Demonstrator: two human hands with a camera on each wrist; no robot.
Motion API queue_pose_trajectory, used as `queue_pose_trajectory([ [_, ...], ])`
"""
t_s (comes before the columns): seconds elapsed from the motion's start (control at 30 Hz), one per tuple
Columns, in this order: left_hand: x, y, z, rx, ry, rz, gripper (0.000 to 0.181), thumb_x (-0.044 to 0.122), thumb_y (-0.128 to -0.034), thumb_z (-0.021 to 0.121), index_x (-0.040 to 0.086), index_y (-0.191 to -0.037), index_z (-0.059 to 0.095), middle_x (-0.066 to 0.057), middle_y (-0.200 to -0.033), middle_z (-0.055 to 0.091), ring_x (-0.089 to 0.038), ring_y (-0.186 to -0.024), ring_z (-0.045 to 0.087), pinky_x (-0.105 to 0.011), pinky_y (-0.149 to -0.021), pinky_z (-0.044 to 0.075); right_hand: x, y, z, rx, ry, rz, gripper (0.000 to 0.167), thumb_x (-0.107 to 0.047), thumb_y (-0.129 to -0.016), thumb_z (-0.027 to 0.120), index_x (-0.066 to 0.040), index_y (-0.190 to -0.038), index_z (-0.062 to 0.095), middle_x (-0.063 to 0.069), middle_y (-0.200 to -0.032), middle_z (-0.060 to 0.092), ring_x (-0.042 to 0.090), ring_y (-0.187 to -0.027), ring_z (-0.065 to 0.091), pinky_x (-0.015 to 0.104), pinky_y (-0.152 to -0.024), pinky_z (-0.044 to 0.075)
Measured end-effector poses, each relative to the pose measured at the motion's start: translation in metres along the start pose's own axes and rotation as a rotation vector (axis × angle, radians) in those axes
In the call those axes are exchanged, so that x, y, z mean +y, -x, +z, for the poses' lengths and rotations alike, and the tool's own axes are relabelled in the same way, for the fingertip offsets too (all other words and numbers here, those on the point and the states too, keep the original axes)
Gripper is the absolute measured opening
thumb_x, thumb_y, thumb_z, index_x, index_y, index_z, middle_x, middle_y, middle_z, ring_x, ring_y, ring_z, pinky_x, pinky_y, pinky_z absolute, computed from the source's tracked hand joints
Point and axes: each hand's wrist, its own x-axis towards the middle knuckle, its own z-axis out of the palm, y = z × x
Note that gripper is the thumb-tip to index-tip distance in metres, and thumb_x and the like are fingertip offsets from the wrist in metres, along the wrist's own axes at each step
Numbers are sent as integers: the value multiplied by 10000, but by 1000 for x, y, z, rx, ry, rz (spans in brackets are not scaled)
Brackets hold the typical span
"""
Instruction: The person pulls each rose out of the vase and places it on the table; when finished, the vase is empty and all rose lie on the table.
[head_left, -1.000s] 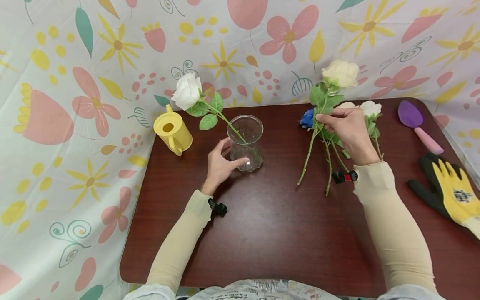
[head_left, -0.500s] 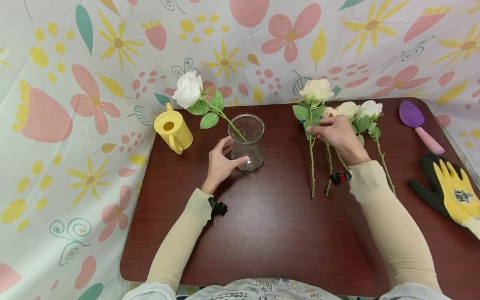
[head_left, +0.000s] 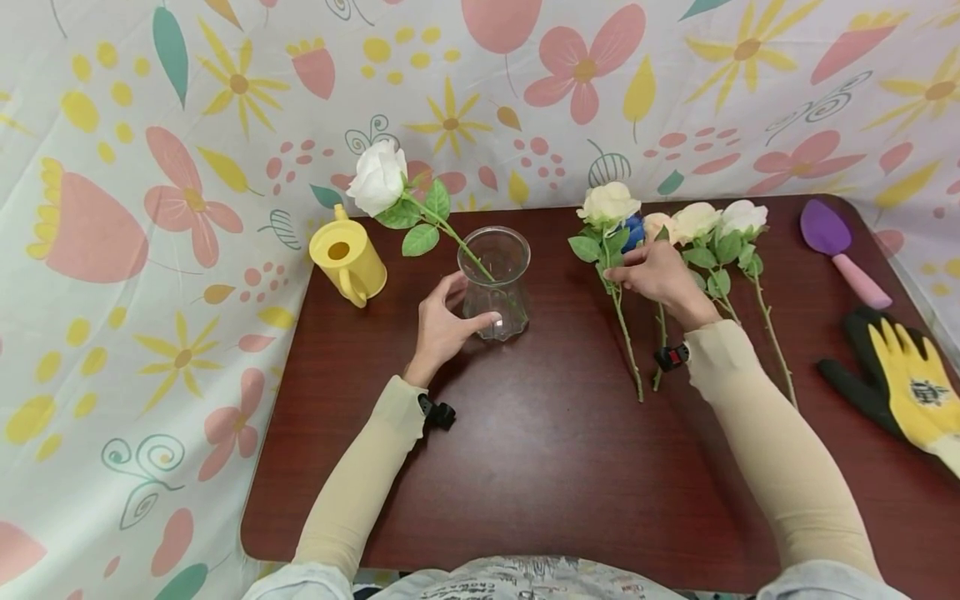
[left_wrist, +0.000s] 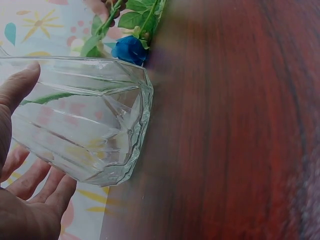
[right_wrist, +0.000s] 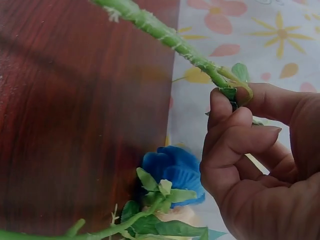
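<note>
My left hand (head_left: 444,323) holds the clear glass vase (head_left: 495,307) by its side, thumb at the front and fingers around the back. Inside the vase leans a white rose (head_left: 378,177), its bloom tilted out to the left. My right hand (head_left: 663,279) pinches the stem of a cream rose (head_left: 607,204) between thumb and fingers; its bare stem (right_wrist: 165,35) angles away in the right wrist view. Behind it lies a blue rose (right_wrist: 172,172), partly hidden in the head view. Peach, cream and white roses (head_left: 742,218) lie beside my right hand.
A yellow watering can (head_left: 347,260) stands at the back left of the dark wooden table (head_left: 540,475). To the right lie a purple trowel (head_left: 825,229) with a pink handle and a yellow-black glove (head_left: 911,379). A flower-print cloth (head_left: 300,100) hangs behind the table.
My right hand has moved left and slightly lower with the cream rose, away from the other roses. The rose's bloom has come down and left. My left hand keeps its place on the vase.
</note>
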Motion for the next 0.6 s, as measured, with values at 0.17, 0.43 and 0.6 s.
queue_pose_trajectory([
  [0.17,0,0,0,1,-1,-1,819,170,-774,1011,39,-1487,629,-202,-1422,696,-353,-1361,674,-454,-1183,592,2,-4,6,-19,35,-8,340,-281,-998,802,33,-1127,812,-53,-655,729,74,-773,584,222,-667,451],
  [0.43,1,0,0,4,0,-3,819,163,-765,1015,32,-1478,634,-208,-1410,700,-358,-1352,677,-464,-1181,591,5,-13,12,-68,72,19,413,-268,-1010,785,56,-1266,772,-20,-665,738,105,-752,604,365,-913,497],
  [0.6,1,0,0,8,-4,-3,814,158,-762,1017,35,-1473,639,-205,-1403,705,-357,-1347,681,-460,-1181,591,8,-17,13,-87,91,39,377,-268,-1011,781,43,-1224,785,-2,-673,718,135,-700,556,384,-870,475],
])
